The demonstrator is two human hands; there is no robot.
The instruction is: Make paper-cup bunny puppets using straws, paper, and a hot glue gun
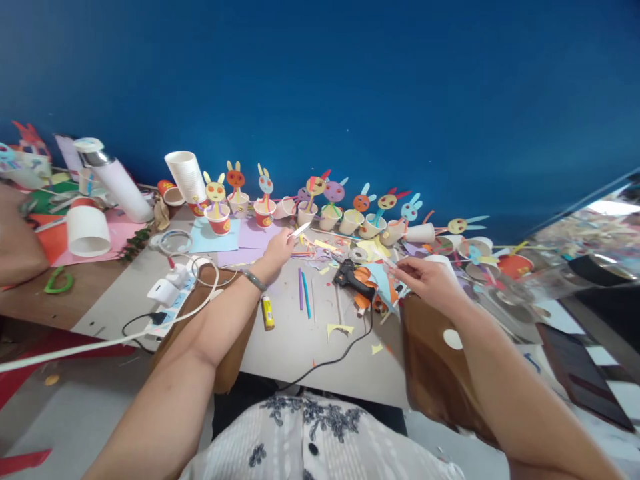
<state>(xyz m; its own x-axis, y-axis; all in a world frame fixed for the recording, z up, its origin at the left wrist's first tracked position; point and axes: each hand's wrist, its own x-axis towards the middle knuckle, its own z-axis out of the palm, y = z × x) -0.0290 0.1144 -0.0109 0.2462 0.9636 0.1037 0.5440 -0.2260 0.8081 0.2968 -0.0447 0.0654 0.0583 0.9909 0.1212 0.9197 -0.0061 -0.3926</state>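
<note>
My left hand is closed on a slim white piece with a pointed end, above the table's middle. My right hand is pinched over the scraps at the right; a pale strip lies at its fingertips, and I cannot tell whether it is gripped. Left of that hand, a black glue gun rests beside orange and light blue paper scraps. Between my hands are a purple strip, a blue strip and a yellow glue stick.
Paper cups with rabbit-faced figures line the blue wall. Leftward are a cup stack, a white thermos, a power strip with cables, and another person's arm. A dark tablet-like slab lies at right.
</note>
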